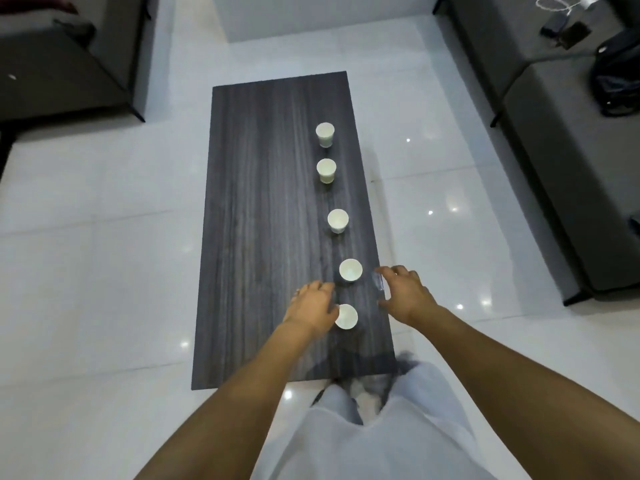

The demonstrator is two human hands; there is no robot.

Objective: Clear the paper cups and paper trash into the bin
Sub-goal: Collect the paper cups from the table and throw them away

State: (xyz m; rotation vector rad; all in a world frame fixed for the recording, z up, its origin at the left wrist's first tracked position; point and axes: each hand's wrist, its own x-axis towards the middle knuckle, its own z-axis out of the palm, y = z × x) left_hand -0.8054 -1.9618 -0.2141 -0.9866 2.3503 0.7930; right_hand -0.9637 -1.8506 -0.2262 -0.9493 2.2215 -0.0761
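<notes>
On the dark wooden counter [270,202], five paper cups stand in a line toward 12 o'clock, none cleared yet. Left hand [313,308] touches the nearest cup [346,317], fingers loosely spread; right hand [403,292] hovers wide, empty. No bin or paper trash is visible.

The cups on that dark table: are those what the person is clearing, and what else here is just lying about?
Part of the job:
- five paper cups in a row, nearest, farthest
- left hand beside the nearest cup, right hand reaching in

Just lying about:
- table
- cables and small devices on the right sofa
- black bag

No bin in view.
</notes>
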